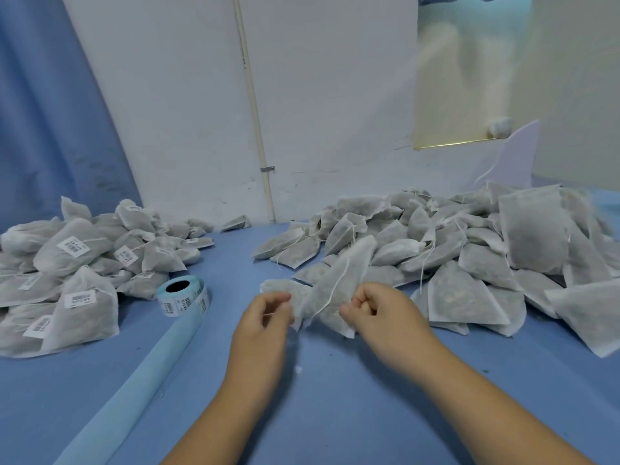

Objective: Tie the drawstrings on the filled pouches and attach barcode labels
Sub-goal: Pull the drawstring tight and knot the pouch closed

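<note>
A filled white mesh pouch hangs tilted between my two hands above the blue table. My left hand pinches a thin white drawstring at the pouch's lower left edge. My right hand has its fingers curled on the pouch's lower right side, where another strand of the drawstring runs. A roll of barcode labels on light blue backing stands left of my hands, with its used backing strip trailing toward the front.
A heap of pouches with barcode labels lies at the left. A bigger heap of pouches without labels fills the right. A white wall with a pipe stands behind; blue curtain at far left.
</note>
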Demonstrator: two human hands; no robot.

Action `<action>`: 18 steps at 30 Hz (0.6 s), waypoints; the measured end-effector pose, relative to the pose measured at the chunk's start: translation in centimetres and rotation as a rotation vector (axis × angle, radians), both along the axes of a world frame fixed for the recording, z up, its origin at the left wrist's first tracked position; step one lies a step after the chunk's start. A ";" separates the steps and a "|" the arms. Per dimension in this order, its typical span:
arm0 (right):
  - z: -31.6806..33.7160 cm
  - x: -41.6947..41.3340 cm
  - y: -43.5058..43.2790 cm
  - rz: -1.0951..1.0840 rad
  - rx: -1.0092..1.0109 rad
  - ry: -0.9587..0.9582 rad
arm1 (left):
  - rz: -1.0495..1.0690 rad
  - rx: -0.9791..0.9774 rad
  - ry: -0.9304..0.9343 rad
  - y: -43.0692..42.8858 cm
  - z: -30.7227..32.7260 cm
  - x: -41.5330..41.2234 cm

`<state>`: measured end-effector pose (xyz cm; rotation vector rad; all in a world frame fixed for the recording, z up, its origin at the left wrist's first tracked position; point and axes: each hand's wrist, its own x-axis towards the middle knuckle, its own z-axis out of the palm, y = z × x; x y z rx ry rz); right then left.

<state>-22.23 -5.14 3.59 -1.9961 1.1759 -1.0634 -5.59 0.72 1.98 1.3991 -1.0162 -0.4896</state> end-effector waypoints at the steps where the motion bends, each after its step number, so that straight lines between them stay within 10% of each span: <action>1: 0.1 0.3 0.5 0.074 -0.009 -0.023 | 0.007 -0.035 0.123 0.1 0.4 0.3; 10: -0.2 0.8 1.8 0.447 0.055 0.001 | -0.542 0.149 0.650 0.7 1.2 2.3; 18: -0.6 1.0 1.4 0.275 0.087 0.063 | -0.367 0.079 0.308 0.9 1.4 1.0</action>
